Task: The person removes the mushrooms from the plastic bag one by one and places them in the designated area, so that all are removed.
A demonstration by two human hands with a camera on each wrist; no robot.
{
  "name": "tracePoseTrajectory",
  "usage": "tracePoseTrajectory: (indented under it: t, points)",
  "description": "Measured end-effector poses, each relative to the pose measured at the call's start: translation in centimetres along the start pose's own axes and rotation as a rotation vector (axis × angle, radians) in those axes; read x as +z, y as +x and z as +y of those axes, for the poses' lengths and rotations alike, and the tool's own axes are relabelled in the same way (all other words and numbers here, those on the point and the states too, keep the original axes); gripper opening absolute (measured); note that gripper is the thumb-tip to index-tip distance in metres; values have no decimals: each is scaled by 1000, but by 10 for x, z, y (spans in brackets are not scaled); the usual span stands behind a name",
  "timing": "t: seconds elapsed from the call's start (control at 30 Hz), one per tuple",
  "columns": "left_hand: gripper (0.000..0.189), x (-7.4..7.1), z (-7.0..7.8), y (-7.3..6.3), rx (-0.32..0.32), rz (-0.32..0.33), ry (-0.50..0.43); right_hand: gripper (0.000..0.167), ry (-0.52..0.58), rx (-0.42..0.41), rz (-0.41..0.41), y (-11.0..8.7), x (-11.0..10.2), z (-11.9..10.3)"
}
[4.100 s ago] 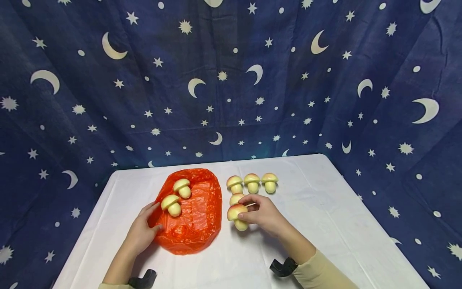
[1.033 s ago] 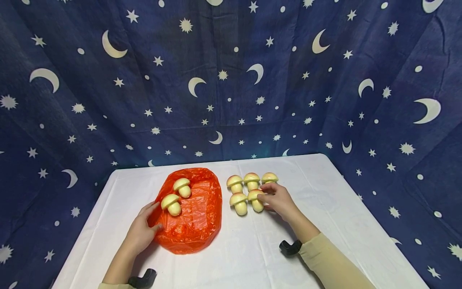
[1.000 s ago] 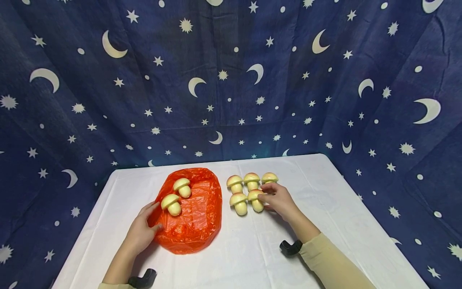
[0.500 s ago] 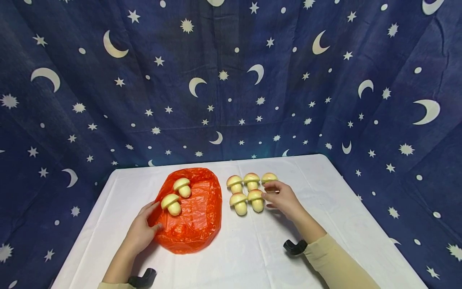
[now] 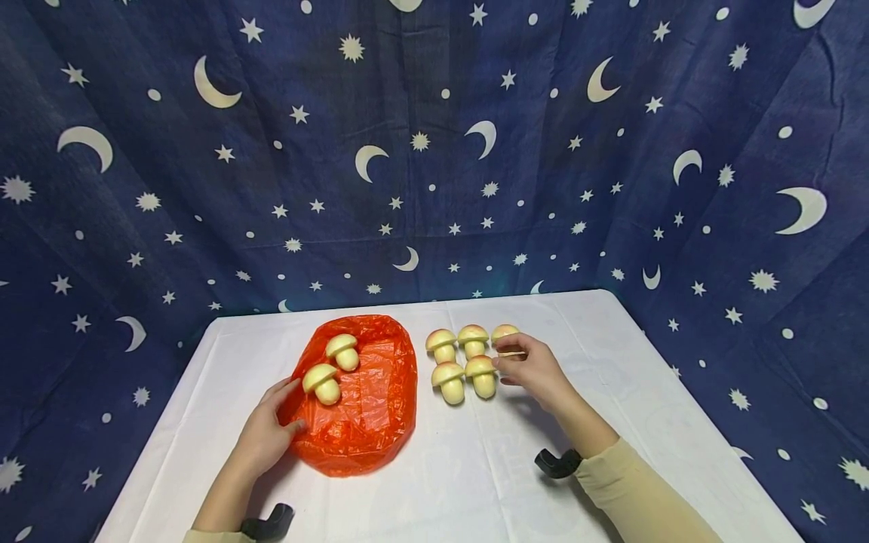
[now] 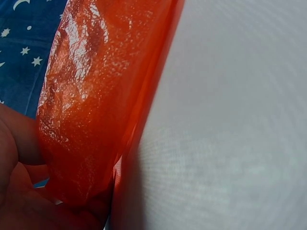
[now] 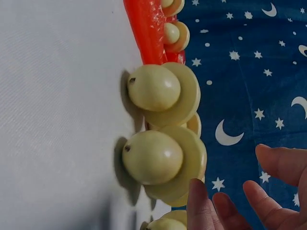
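Okay, our left grip (image 5: 263, 434) holds the red bag (image 5: 405, 392); our empty right grip (image 5: 532, 367) sits loosely spread, so let's avoid nudging the near-right mushroom (image 5: 483, 380).

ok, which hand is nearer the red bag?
Left. The left hand holds the red bag at its left edge; the right hand is off to the bag's right, beside the front-row right mushroom.

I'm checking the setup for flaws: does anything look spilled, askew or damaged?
Nothing stands out as spilled or damaged. Five mushrooms sit in tidy rows on the table; the two mushrooms in the red bag lie slightly slanted. Small dark spots mark two stem ends, perhaps part of their make.
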State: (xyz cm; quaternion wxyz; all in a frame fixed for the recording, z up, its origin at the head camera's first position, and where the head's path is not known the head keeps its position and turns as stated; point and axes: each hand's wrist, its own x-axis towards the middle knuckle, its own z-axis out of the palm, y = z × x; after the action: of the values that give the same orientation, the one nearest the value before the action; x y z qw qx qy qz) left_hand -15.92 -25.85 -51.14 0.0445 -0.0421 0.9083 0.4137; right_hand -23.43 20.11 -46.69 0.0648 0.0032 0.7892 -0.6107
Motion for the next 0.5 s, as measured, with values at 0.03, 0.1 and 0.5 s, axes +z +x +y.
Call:
tracePoseTrajectory:
  t: [0.03,0.1,0.5]
  points:
    - [77,0,0,0,0,0,0,47,7,-7,0,0,1,-2]
    - [77,0,0,0,-2,1,1,45,20,-20,2,0,3,-5]
    - [76,-1,0,-1,11,10,13,44,60,-95,-59,-2,22,-18]
